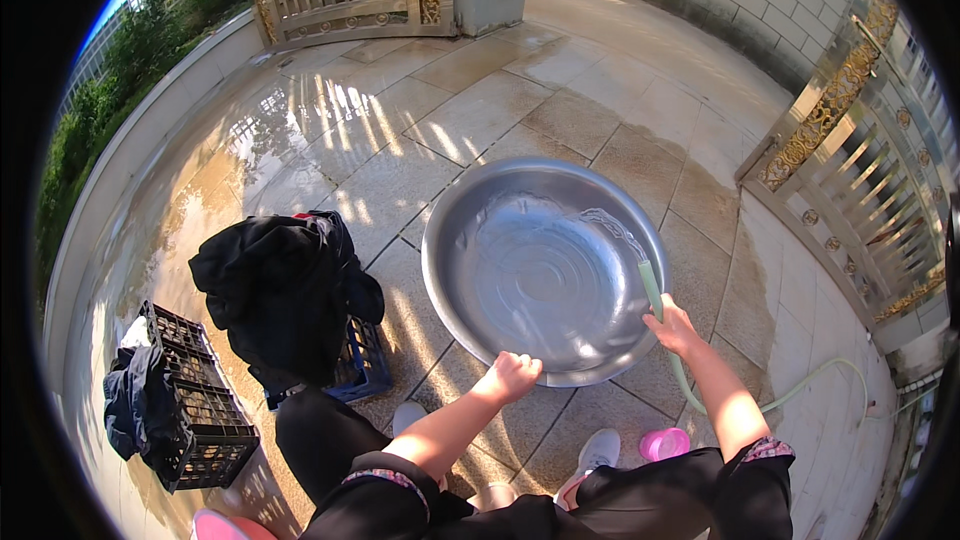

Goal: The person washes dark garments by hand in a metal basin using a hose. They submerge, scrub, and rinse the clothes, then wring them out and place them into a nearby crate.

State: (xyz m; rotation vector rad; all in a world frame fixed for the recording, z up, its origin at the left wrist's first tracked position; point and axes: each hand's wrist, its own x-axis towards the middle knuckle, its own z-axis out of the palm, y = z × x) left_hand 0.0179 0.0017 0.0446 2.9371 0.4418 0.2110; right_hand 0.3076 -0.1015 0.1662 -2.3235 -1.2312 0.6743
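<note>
A large round metal basin (pixel 551 281) stands on the wet paving before me. My left hand (pixel 515 377) is closed on the basin's near rim. At the basin's right side, my right hand (pixel 673 324) grips a pale green hose (pixel 650 286) near its end. Water runs from the hose into the basin, where some water lies over the bottom. The rest of the hose drops below my right hand and curves away to the right across the floor.
Dark clothes (pixel 277 285) are heaped on a blue plastic crate (pixel 367 364) at the left. Beside it, a black crate (pixel 217 420) has garments over its side. A pink container (pixel 664 444) sits by my foot; a pink basin (pixel 229 526) shows at the bottom edge. Metal gates (pixel 847 187) flank the paving.
</note>
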